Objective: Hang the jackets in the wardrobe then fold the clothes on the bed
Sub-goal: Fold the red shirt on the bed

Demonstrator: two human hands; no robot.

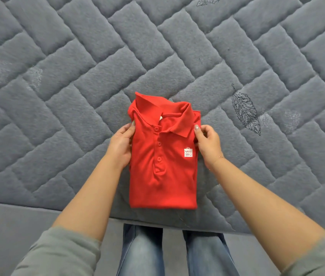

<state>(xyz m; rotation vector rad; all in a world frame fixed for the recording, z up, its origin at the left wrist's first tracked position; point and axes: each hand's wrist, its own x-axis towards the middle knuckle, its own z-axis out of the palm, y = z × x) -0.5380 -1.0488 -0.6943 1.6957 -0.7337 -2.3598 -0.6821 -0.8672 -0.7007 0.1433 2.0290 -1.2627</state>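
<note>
the folded red cotton polo shirt (162,156) lay lengthwise between both grips, the left hand (120,145) and right hand (207,145) each pinching a side edge below the collar.

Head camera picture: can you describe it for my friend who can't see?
Two bare hands, left hand and right hand, grip the sides of a folded red polo shirt lying near the edge of a grey quilted bed.
</note>
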